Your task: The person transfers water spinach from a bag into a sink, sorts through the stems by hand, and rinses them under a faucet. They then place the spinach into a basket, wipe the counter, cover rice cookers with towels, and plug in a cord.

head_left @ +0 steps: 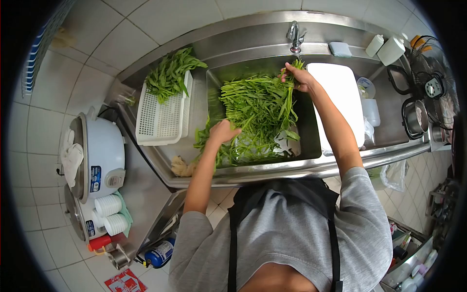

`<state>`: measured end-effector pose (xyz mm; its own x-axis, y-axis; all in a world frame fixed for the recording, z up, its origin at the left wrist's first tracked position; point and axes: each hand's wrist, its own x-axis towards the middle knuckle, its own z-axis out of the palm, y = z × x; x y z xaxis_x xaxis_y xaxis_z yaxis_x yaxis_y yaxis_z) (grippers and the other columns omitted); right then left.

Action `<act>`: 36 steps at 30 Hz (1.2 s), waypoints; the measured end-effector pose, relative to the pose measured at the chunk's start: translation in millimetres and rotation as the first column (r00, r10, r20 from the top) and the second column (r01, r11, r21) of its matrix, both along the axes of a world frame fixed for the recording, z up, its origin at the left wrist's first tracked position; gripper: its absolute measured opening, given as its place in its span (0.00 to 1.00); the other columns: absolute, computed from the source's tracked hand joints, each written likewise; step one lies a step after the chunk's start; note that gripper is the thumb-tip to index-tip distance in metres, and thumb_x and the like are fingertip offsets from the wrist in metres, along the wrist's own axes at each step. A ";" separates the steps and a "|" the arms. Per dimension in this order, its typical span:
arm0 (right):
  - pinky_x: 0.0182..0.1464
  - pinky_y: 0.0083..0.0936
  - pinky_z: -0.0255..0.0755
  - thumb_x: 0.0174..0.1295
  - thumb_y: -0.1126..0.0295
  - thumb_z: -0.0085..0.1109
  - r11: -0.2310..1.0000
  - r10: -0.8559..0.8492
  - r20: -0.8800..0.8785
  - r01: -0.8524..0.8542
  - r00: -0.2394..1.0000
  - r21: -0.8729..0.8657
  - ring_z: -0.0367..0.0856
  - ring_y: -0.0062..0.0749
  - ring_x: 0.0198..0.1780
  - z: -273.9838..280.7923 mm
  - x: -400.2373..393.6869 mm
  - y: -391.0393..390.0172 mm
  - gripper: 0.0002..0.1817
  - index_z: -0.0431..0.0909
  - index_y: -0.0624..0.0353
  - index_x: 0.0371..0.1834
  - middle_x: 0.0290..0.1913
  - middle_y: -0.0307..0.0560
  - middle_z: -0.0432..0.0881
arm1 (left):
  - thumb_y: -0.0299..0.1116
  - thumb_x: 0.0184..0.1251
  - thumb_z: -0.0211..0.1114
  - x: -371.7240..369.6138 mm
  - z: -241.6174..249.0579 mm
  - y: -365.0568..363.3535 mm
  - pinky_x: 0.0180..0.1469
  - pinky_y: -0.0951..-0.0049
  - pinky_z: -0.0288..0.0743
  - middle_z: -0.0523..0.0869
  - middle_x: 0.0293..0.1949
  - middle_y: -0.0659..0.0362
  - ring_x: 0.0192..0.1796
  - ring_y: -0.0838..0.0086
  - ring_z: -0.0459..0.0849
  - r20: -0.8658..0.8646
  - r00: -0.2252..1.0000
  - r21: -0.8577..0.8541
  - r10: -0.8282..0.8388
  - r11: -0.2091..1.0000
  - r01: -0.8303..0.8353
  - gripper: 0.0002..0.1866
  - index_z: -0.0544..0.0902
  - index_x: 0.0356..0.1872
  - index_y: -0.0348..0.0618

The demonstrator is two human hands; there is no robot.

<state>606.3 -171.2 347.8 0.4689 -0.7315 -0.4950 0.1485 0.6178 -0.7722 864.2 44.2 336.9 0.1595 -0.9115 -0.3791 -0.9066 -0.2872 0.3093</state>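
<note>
A steel sink basin (311,126) holds a large heap of leafy green vegetables (253,104). At the basin's upper right, my right hand (297,79) is closed round a bunch of green stems, with leaves hanging below it. My left hand (224,131) is at the left side of the heap, fingers together over the greens; what they hold, if anything, is hidden. Left of the basin, a white perforated basket (158,121) has more leafy greens (170,73) at its upper end.
A faucet (295,39) rises behind the basin. A white board (335,92) lies over its right side. Farther right are bottles (390,51), a sponge (339,49) and small pans (415,117). Large rice cookers (104,155) and stacked white cups (109,205) stand at the left.
</note>
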 end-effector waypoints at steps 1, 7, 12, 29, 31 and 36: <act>0.25 0.27 0.72 0.65 0.53 0.46 0.999 -0.024 -0.029 0.025 0.999 0.027 0.76 0.28 0.25 0.9 1.2 2.0 0.20 0.73 0.61 0.31 0.28 0.47 0.79 | 0.50 0.54 0.63 -16.4 5.4 -0.8 0.29 0.68 0.73 0.81 0.18 0.55 0.24 0.66 0.81 0.123 0.992 -0.132 0.018 0.991 -0.002 0.19 0.84 0.38 0.46; 0.20 0.30 0.71 0.66 0.54 0.44 0.945 -0.326 -0.055 0.327 0.944 0.011 0.73 0.33 0.18 -19.5 41.9 24.6 0.22 0.69 0.65 0.27 0.21 0.49 0.74 | 0.50 0.55 0.61 -103.0 21.8 -34.9 0.32 0.62 0.73 0.80 0.18 0.51 0.28 0.59 0.81 -0.140 0.989 -0.294 -0.049 0.956 0.006 0.15 0.84 0.35 0.53; 0.24 0.30 0.71 0.63 0.51 0.48 0.949 -0.298 -0.198 0.268 0.934 -0.163 0.75 0.31 0.21 -16.4 51.9 43.1 0.23 0.72 0.64 0.27 0.21 0.46 0.75 | 0.47 0.53 0.61 -102.9 9.8 -55.3 0.31 0.61 0.72 0.80 0.19 0.50 0.27 0.59 0.81 -0.140 0.990 -0.301 -0.019 0.953 -0.025 0.14 0.84 0.34 0.52; 0.15 0.18 0.59 0.48 0.43 0.63 0.821 0.119 -0.524 -0.380 0.844 -0.425 0.66 0.19 0.14 6.4 24.2 38.5 0.27 0.73 0.59 0.16 0.14 0.38 0.70 | 0.38 0.60 0.61 -46.1 46.9 -53.5 0.22 0.79 0.62 0.68 0.15 0.69 0.18 0.84 0.65 -0.795 0.599 0.193 0.095 0.976 0.102 0.15 0.80 0.41 0.37; 0.13 0.19 0.57 0.48 0.44 0.64 0.838 0.076 -0.517 -0.336 0.852 -0.430 0.65 0.19 0.12 5.4 25.7 38.2 0.27 0.72 0.60 0.15 0.14 0.39 0.71 | 0.37 0.61 0.60 -44.5 36.8 -52.6 0.22 0.81 0.59 0.64 0.15 0.70 0.18 0.85 0.62 -0.879 0.447 0.222 0.168 0.972 0.073 0.16 0.78 0.44 0.35; 0.12 0.19 0.56 0.46 0.46 0.66 0.872 -0.037 -0.450 -0.191 0.892 -0.451 0.64 0.19 0.11 11.5 27.2 41.3 0.27 0.73 0.62 0.14 0.14 0.41 0.72 | 0.34 0.63 0.57 -49.2 36.6 -50.4 0.21 0.82 0.57 0.62 0.16 0.71 0.18 0.86 0.59 -0.910 0.364 0.245 0.198 0.965 0.088 0.16 0.75 0.46 0.32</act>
<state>633.5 -129.9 359.3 0.3563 -0.8967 -0.2624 -0.3011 0.1557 -0.9408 815.0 -6.2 373.5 -0.3733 -0.7844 -0.4954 -0.0679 -0.5094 0.8578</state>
